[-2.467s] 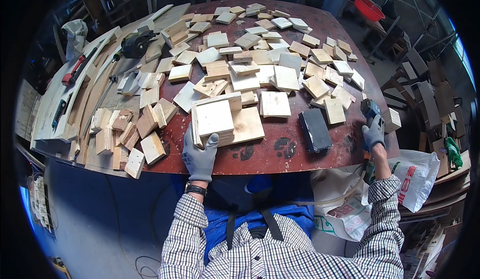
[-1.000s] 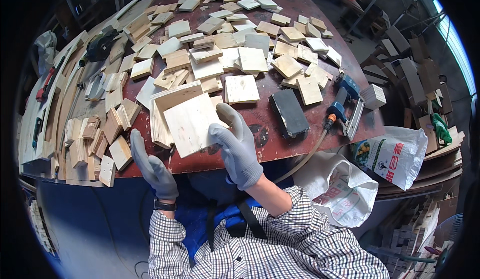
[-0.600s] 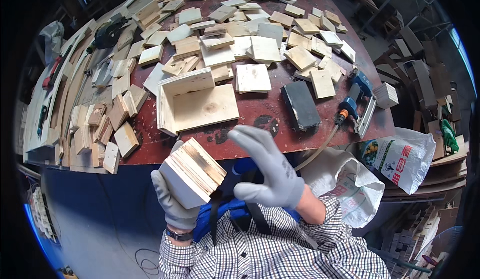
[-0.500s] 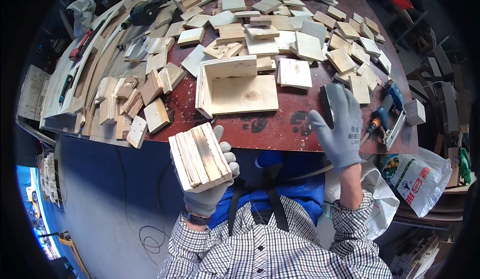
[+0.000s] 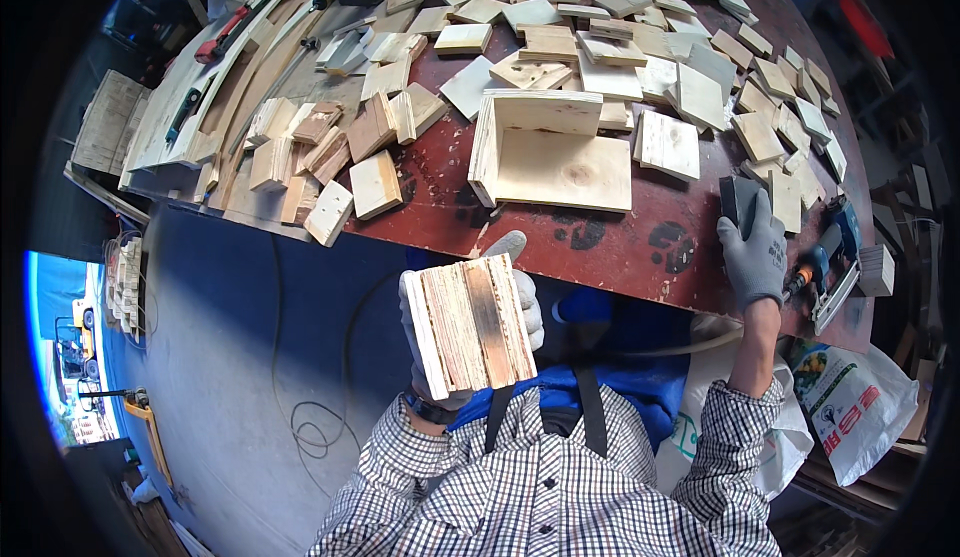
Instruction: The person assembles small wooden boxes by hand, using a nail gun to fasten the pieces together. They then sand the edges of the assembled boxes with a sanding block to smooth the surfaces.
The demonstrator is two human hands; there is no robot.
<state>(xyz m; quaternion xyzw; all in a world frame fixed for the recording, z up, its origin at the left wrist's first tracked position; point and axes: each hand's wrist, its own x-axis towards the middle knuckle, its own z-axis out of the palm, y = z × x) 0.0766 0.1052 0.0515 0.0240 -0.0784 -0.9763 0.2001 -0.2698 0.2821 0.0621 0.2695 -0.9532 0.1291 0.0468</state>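
Observation:
My left hand [image 5: 528,309], in a grey glove, is closed around a stack of small wooden boards [image 5: 470,322] in front of the table edge. The stack's layered edges face up, one strip dark and scorched-looking. At the table's right front, my gloved right hand [image 5: 757,262] has its thumb and fingers around a dark grey block [image 5: 738,200] resting on the red tabletop. Between the hands, farther in, stands an L-shaped wooden piece [image 5: 565,172] made of joined boards. A square board [image 5: 668,145] lies just right of it.
Many loose wooden boards [image 5: 610,79] cover the far part of the red table [image 5: 620,257]. A blue power tool [image 5: 828,257] lies at the right edge beside a small wood block [image 5: 876,270]. Offcuts [image 5: 330,212] sit at left. White sacks [image 5: 850,407] are below right.
The view has turned, shifting the table right and up. My left hand has turned the stack more upright. My right thumb has come in closer to the dark block.

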